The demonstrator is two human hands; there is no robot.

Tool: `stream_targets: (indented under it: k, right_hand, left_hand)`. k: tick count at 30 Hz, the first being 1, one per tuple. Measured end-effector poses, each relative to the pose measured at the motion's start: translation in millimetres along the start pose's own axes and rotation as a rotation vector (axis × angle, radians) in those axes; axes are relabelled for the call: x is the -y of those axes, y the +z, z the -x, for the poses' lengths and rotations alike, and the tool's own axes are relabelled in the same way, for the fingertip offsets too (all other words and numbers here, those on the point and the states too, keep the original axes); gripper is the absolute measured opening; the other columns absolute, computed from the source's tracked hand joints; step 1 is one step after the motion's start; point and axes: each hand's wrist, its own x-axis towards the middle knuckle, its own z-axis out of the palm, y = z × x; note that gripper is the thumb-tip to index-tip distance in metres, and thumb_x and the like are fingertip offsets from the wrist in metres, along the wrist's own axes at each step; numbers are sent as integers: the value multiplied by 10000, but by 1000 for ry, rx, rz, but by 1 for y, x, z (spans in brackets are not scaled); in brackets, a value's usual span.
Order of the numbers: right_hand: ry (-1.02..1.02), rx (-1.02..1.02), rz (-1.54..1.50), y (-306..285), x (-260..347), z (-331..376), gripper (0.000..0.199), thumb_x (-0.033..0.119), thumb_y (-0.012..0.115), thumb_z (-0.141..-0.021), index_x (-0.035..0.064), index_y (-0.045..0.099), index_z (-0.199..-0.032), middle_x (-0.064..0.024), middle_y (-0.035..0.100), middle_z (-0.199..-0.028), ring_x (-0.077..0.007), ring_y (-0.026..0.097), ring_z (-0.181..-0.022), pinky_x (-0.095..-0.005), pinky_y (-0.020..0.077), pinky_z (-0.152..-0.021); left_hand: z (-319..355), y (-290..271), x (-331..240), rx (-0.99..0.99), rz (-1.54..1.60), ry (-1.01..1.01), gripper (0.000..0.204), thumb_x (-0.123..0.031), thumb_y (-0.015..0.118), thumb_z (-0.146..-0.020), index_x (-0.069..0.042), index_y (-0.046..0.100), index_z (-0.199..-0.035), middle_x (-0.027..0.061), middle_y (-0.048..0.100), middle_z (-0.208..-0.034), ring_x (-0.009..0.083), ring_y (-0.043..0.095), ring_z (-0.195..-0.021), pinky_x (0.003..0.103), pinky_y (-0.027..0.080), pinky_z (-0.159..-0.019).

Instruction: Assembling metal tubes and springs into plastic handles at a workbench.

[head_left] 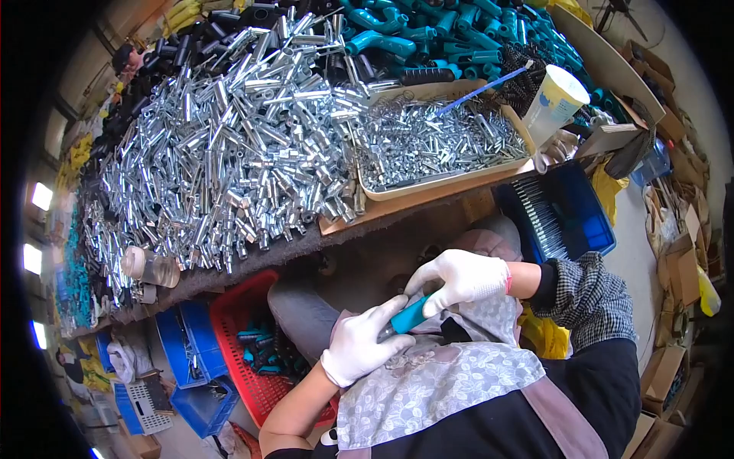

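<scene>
Above my lap, both my hands wear white gloves and hold one teal plastic handle point(410, 315) between them. My left hand point(362, 341) is closed round its lower left end, where a dark part shows beside the fingers. Fingers and thumb of my right hand point(457, 284) grip the upper right end. The handle lies tilted, and my fingers cover much of it. Beyond my hands, on the workbench, spreads a large heap of shiny metal tubes and rods point(229, 153). Beside it, a shallow tray point(451, 182) holds small metal pins and springs.
Teal handles point(459, 30) pile up at the back. A paper cup point(556, 99) and a blue stick point(482, 90) are by the tray. A blue bin point(589, 206) with metal rods stands at right, a red basket point(229, 336) at lower left. A jar point(157, 269) sits on the edge.
</scene>
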Motion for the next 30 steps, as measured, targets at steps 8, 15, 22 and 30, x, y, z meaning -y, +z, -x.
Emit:
stream_targets:
  k: [8, 15, 22, 30]
  right_hand:
    - [-7, -104, 10, 9, 15, -13, 650, 241, 820, -788, -69, 587, -1309, -159, 727, -958, -181, 703, -690, -296, 564, -625]
    - [-119, -140, 0, -3, 6, -7, 652, 346, 836, -799, -43, 625, -1278, -166, 720, -932, -189, 709, -743, -295, 569, -665]
    - [-90, -105, -417, -8, -11, -1, 363, 230, 821, -840, 2, 702, -1096, -19, 669, -789, -54, 575, -580, -191, 417, -460]
    - [-210, -171, -343, -1, -18, 5, 413, 284, 834, -820, -8, 712, -1085, -48, 699, -866, -98, 633, -716, -239, 493, -617]
  left_hand:
    - [-12, 15, 8, -68, -231, 128, 671, -417, 783, -796, -118, 579, -1361, 101, 655, -827, 302, 690, -679, 389, 565, -629]
    - [-17, -6, -10, -10, -162, -38, 583, -311, 820, -781, -58, 639, -1274, 170, 673, -917, 339, 690, -786, 390, 551, -701]
    - [-20, -40, -19, 115, -77, -216, 622, -306, 799, -786, -21, 609, -1305, 200, 680, -1192, 344, 683, -1072, 377, 535, -925]
    - [-16, -44, -16, 113, -22, -69, 549, -314, 747, -827, -65, 617, -1299, 176, 695, -1053, 359, 693, -941, 396, 554, -830]
